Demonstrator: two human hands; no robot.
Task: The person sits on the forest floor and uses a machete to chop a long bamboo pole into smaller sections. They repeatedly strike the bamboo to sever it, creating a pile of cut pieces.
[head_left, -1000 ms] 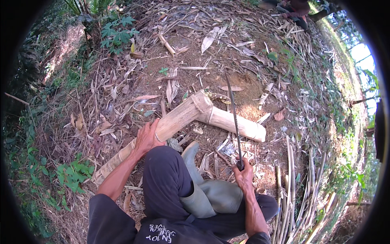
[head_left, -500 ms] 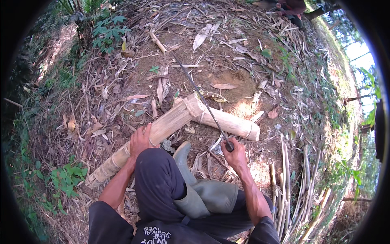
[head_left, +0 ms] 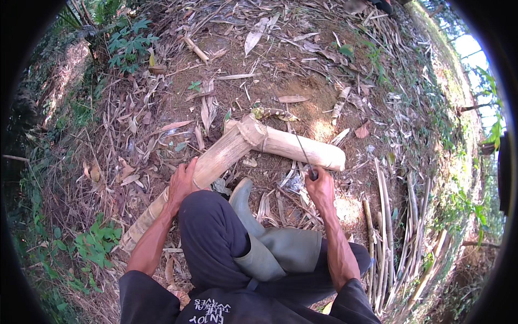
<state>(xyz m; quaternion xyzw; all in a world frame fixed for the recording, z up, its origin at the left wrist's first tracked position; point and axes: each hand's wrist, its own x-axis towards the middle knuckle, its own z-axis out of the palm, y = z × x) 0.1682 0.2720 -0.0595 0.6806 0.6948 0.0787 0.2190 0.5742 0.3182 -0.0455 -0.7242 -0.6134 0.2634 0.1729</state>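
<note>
- Your left hand (head_left: 181,181) lies palm down on the long bamboo culm (head_left: 213,164), fingers curled over its upper side and gripping it just beside your knee.
- That long bamboo culm runs on a slant from the weeds at your lower left up to a node at the centre of the view, where its upper end rests across a shorter bamboo section (head_left: 299,148).
- The shorter bamboo section lies nearly level on the bare soil, reaching right from the crossing point; its cut end is just above your right hand.
- Your right hand (head_left: 320,186) is closed in a fist around the handle of a machete (head_left: 303,153); the thin dark blade rises up and slightly left from the fist and lies over the shorter bamboo section.
- Whether the blade edge touches the bamboo cannot be told from this angle.
- Your green rubber boot (head_left: 259,227) sits between your two hands, toe pointing toward the long culm, close below it.
- Dry bamboo leaves (head_left: 216,102) and husks cover the ground all around.
- A bundle of thin bamboo stalks (head_left: 394,232) lies on the ground to your right, well apart from the blade.
</note>
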